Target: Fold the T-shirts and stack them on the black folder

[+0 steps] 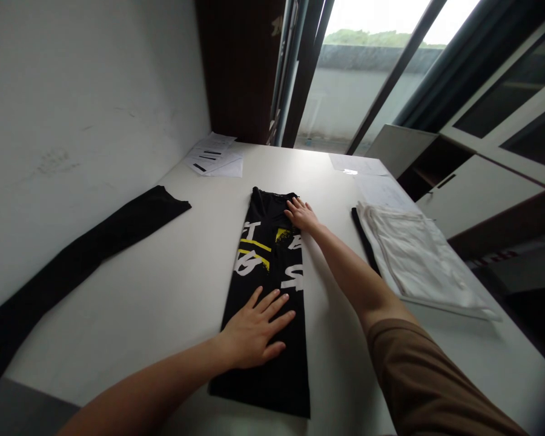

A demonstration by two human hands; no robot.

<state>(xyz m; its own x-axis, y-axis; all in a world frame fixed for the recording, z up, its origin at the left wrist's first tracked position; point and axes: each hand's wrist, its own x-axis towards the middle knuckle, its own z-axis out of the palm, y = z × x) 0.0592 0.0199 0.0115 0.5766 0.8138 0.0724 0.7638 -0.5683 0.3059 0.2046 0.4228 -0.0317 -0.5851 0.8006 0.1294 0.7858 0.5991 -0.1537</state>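
A black T-shirt-like garment (277, 375) with white lettering and yellow marks lies folded into a long strip on the white table; its exact kind is hard to tell. On its lower half my left hand (254, 330) rests flat, fingers spread. Farther up, my right hand (301, 215) lies on the garment's top right edge with its fingers stretched out. Neither hand grips the cloth.
Along the left stretches a long black piece of clothing (91, 251) on the table (200, 260). Folded white cloth (418, 254) lies at the right over something black. Paper sheets (215, 156) sit at the far left corner, by the wall; more papers (367, 175) lie far right.
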